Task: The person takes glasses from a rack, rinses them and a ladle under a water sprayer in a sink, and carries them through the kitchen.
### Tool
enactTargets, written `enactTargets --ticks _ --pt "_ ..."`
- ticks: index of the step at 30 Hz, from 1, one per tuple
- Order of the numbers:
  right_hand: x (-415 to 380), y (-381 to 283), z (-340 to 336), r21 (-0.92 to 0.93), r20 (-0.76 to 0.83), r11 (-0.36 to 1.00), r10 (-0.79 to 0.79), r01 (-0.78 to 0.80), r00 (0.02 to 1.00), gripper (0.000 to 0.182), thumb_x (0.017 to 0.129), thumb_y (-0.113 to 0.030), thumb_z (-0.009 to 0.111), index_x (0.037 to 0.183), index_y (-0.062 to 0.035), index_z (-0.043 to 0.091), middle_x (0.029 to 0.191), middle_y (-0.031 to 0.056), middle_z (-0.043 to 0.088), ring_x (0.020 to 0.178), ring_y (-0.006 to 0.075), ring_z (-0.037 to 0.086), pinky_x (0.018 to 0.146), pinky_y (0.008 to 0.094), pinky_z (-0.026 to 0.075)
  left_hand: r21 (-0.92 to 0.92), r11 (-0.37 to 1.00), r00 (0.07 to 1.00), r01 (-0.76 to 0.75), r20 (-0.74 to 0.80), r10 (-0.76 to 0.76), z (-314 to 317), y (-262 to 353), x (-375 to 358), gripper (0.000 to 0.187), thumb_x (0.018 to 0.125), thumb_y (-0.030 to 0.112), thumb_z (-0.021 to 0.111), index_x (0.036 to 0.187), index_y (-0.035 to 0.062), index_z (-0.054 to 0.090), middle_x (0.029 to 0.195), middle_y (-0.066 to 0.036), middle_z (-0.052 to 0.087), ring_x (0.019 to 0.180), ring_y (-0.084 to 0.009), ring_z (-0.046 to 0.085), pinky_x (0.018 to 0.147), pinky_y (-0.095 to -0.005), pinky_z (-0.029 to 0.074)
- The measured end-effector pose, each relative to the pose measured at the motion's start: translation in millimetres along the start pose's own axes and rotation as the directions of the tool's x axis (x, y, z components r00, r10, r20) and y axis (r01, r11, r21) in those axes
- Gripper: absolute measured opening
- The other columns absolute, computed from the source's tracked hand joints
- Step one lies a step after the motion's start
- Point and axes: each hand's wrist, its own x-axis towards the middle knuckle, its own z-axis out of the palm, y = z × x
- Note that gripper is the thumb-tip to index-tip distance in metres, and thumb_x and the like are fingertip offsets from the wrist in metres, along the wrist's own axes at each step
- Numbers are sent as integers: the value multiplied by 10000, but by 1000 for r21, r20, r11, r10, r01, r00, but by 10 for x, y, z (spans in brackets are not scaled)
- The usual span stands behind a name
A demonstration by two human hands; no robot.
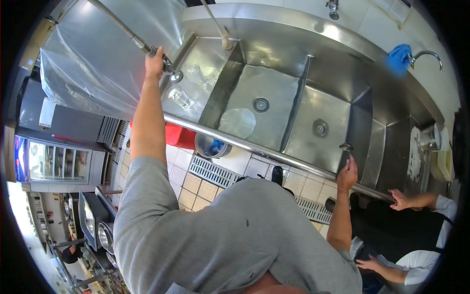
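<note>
My left hand [154,63] is wrapped round the handle of a metal spray hose [139,42] above the left drainboard [188,51]. Just beyond its nozzle lie clear glasses [178,97] and a small round metal piece [176,77]. At the front rim of the right-hand basin [313,105], my right hand [347,174] is closed round a small metal piece with a round, flat head [346,147]; its lower part is hidden in my fingers. The middle basin [274,83] holds water and a pale round disc [238,122] near the front wall.
Another person in a black apron [396,225] stands close on my right, one hand [399,200] at the sink's front rail [254,146]. A grey bucket [211,145] and a red container [179,136] sit under the sink. A metal pot [431,138] stands far right.
</note>
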Motion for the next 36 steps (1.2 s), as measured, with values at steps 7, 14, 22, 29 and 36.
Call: enactTargets --ticks 7,14,22,29,36 --pt "9 83 31 -133 50 991 29 -23 998 291 993 -220 549 1251 -164 670 1146 139 694 1025 331 665 877 411 524 168 986 1000 -7 -4 8 -535 -182 -66 265 945 293 678 791 87 619 711 2 573 637 -116 516 577 -323 425" --pt "20 65 -81 -71 54 997 38 -34 998 258 970 -203 582 1209 -169 671 1035 127 697 962 353 659 824 445 523 -30 997 998 67 3 -67 -683 -215 -182 177 975 237 663 914 84 598 751 5 548 646 -99 516 539 -277 410" --pt "-3 73 -102 -79 -82 997 6 -13 997 229 952 -225 592 1162 -187 676 944 92 680 914 315 666 782 455 530 -1 1000 1000 -7 -8 7 -570 -289 -64 194 991 269 653 976 79 618 805 5 571 709 -107 541 604 -282 437" --pt "-23 64 -124 -111 -99 993 27 -38 995 262 921 -229 583 1162 -187 679 947 94 679 917 314 666 792 454 534 -50 998 999 35 36 -33 -451 -254 -76 203 995 260 642 1021 62 605 828 2 560 720 -108 539 617 -282 446" --pt "-33 99 -103 -137 -38 989 46 -51 998 300 923 -218 532 1192 -186 660 986 109 689 943 324 668 817 469 530 -36 999 999 -10 50 12 -448 -301 -71 175 997 227 631 980 59 586 811 -1 553 727 -117 539 650 -295 455"
